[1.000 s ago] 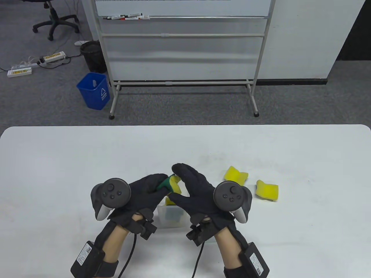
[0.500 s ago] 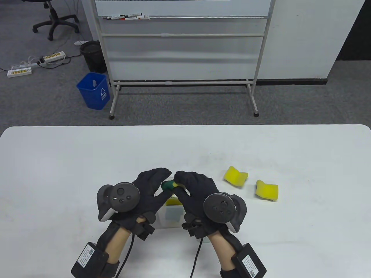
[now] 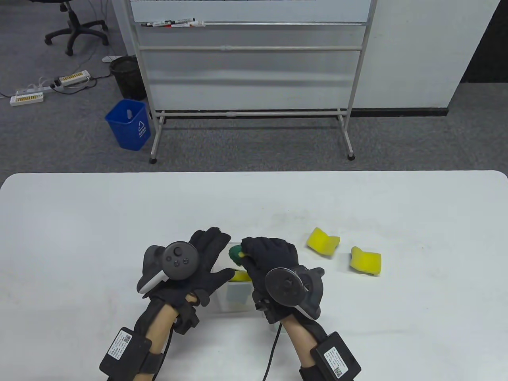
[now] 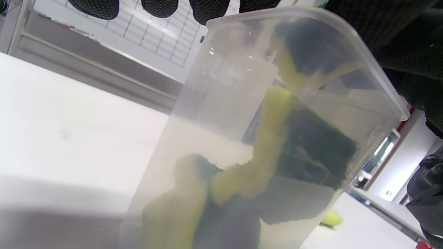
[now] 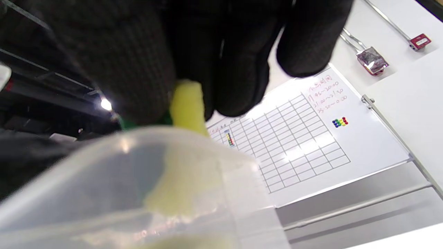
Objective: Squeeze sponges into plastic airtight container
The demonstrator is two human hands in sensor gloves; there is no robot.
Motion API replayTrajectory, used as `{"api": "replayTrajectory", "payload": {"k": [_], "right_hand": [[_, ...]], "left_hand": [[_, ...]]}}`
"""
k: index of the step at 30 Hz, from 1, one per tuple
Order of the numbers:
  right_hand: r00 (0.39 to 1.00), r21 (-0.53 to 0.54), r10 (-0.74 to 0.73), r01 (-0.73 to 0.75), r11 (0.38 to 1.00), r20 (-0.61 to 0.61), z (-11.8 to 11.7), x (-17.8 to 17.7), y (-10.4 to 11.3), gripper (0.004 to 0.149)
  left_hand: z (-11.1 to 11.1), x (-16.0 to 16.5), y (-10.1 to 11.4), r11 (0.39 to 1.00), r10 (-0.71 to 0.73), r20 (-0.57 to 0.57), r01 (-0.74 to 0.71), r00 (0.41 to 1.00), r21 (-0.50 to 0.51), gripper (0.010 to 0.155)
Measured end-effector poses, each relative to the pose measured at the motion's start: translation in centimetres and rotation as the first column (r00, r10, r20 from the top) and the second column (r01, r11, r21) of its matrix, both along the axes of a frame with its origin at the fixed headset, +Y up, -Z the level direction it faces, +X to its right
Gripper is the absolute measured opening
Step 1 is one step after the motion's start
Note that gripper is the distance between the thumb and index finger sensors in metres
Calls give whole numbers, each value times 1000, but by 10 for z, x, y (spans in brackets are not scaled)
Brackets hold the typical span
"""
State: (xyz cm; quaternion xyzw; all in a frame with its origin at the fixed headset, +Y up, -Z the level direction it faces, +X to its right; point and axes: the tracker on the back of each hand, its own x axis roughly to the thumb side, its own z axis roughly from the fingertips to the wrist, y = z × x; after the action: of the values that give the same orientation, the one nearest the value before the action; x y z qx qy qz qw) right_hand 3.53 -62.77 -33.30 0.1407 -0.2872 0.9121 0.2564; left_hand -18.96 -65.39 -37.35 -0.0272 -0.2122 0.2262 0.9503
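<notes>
Sponge [image 3: 236, 254] mid-stuff: right hand [image 3: 270, 258] grips it over container [image 3: 234, 295], left hand [image 3: 206, 262] spread wide, steadying wall. Next probably push down hard.

Container [image 3: 234, 295] mouth seemingly blocked by hands, sponge [image 3: 236, 254].

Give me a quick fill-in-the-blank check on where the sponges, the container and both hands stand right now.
1. The right hand grips a yellow-and-____ sponge over the clear plastic container.
2. ____ loose yellow sponges lie on the white table to the right of the hands.
3. The left hand rests against the container with its fingers ____.
4. In the left wrist view, the container already holds ____.

Missing words: green; two; spread open; sponges
</notes>
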Motion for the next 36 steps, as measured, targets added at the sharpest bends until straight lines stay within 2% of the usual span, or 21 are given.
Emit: {"api": "replayTrajectory", "payload": {"k": [8,12,14,20,23,28,32,36], "right_hand": [[997,-85,78,-77,993,5,-7,-5,-12,48],[999,-212,50,-51,976,-11,-14,-3,-16,41],[995,-263,94,-100,960,-36,-16,-2,-18,41],[992,-278,53,-82,957,-112,-18,-1,-22,54],[993,-264,41,-70,962,-112,-18,-1,-21,59],[988,-233,-132,110,966,-83,-16,19,-6,61],[973,-178,-231,231,957,19,-13,55,12,63],[954,-156,-250,275,949,164,-15,91,16,64]], "left_hand": [[-2,-2,-4,999,37,3,-37,999,-40,81],[-2,-2,-4,998,40,-1,-40,999,-45,80],[-2,-1,-4,998,41,-1,-41,999,-48,80],[-2,-1,-4,998,45,-5,-46,999,-52,80],[-2,-1,-3,998,43,-5,-43,999,-51,80],[-1,-1,-3,998,41,-6,-41,999,-52,80],[-1,-1,-3,998,34,-8,-34,999,-46,79],[-2,-2,-3,998,58,-16,-59,998,-34,77]]}}
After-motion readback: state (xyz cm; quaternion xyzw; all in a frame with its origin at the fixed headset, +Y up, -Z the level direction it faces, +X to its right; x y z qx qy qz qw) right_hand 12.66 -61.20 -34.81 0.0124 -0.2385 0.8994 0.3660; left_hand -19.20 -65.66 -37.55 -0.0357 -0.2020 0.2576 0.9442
